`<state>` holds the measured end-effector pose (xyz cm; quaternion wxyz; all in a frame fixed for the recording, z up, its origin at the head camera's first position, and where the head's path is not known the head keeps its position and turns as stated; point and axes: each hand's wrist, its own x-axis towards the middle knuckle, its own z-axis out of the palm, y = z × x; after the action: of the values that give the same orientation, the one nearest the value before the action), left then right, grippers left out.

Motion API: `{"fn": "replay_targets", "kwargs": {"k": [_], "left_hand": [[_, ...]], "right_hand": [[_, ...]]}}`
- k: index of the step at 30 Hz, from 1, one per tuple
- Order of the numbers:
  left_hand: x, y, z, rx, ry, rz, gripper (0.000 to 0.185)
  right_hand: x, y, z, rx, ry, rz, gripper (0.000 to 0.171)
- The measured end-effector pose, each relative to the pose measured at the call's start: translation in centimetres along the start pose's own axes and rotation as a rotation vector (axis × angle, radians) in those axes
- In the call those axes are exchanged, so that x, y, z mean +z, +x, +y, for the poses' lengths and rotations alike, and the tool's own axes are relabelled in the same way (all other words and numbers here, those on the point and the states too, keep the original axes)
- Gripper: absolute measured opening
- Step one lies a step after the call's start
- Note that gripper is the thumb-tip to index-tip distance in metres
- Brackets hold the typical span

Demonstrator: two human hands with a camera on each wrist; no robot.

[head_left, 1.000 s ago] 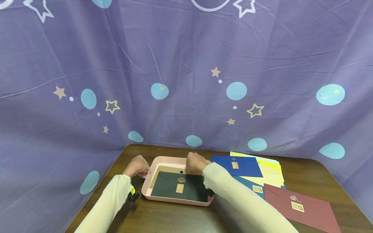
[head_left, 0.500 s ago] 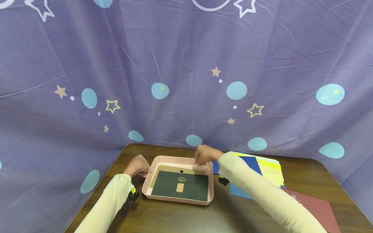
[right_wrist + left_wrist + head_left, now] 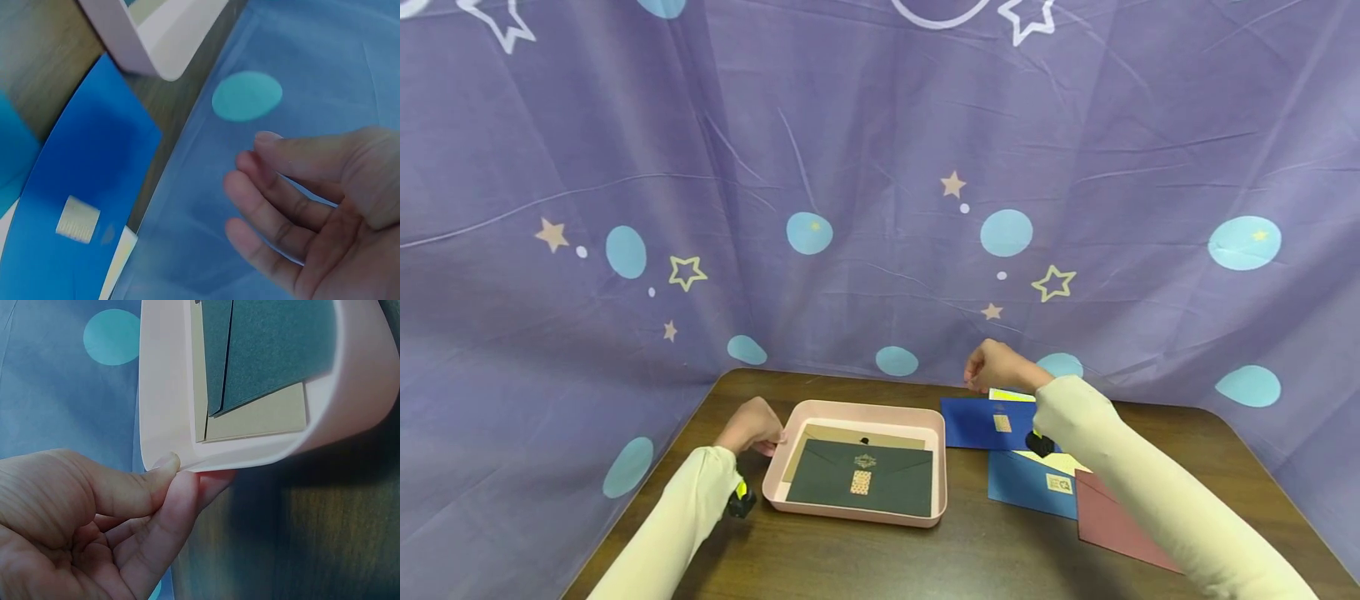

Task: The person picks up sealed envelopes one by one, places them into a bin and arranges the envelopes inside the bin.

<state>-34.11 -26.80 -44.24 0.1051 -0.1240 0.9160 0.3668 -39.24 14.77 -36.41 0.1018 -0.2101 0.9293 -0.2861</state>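
Note:
My left hand [image 3: 754, 428] pinches the left rim of a pink tray [image 3: 942, 467], thumb on the inner side and fingers outside, as the left wrist view shows. Inside the tray a dark green envelope [image 3: 880, 483] lies over a tan envelope [image 3: 820, 435]. Over the table's back edge, above a dark blue envelope [image 3: 970, 425], hovers my right hand [image 3: 1000, 367]. Its fingers are loosely bent with nothing between them in the right wrist view, where the dark blue envelope [image 3: 106, 137] with a pale label lies to the left.
Right of the tray, a lighter blue envelope [image 3: 1018, 486], a maroon envelope [image 3: 1112, 521] and pale yellow paper [image 3: 1063, 462] overlap in a loose pile, partly hidden by my right sleeve. A purple patterned curtain [image 3: 865, 167] hangs behind the brown table [image 3: 850, 562].
My right hand has come up out of the tray and moved right and back, to above the dark blue envelope. The left hand keeps its grip on the rim; the tray stays put.

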Motion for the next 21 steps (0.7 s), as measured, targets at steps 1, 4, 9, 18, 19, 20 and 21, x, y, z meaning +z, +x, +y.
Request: {"fn": "replay_targets", "kwargs": {"k": [1,4,9,18,19,20,21], "left_hand": [[0.0,0.0,0.0,0.000,0.000,-0.002,0.014],[0.1,0.0,0.0,0.005,-0.010,-0.005,0.013],[0.0,0.1,-0.1,0.008,-0.014,-0.008,0.012],[0.0,-0.4,0.2,0.001,-0.016,-0.018,0.011],[0.0,-0.4,0.2,0.003,-0.017,-0.019,0.010],[0.0,-0.4,0.2,0.001,-0.019,-0.017,0.010],[0.0,-0.4,0.2,0.001,-0.021,-0.015,0.010]], "right_hand": [[-0.3,-0.3,0.4,0.014,0.011,0.017,0.006],[-0.9,-1.1,1.8,0.033,0.027,0.061,0.007],[-1.3,-2.3,3.5,0.067,0.047,0.115,0.004],[-1.3,-4.0,7.0,0.141,0.119,0.209,0.007],[-1.4,-4.1,7.4,0.161,0.129,0.219,0.007],[-1.4,-4.2,7.8,0.178,0.146,0.228,0.008],[-1.4,-4.3,8.2,0.193,0.161,0.234,0.008]]}}
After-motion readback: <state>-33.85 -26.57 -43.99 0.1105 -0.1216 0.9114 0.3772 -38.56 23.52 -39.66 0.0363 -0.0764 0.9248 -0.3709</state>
